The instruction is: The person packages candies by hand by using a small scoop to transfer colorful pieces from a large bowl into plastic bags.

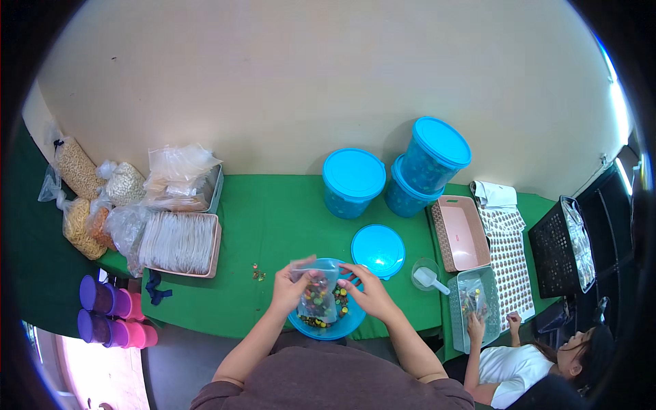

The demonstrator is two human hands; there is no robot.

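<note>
A clear zip bag (319, 297) partly filled with small multicoloured pieces is upright between my hands, above a round blue tub (333, 332) that holds more of the same pieces. My left hand (292, 287) grips the bag's upper left side between thumb and fingers. At the bag's upper right corner is my right hand (366, 291), its fingers spread; whether it pinches the edge cannot be told. A round blue lid (378, 251) lies behind the tub on the green cloth. To the right, a white scoop (426, 277) rests in a clear round container (416, 266).
Lidded blue tubs (353, 179) stand by the wall. Left are a basket of flat packets (179, 243) and bags of dry food (79, 166). Right are a pink basket (461, 236), sticker sheets (507, 261) and a co-worker (517, 366) handling a bag over a grey-green basket (492, 307).
</note>
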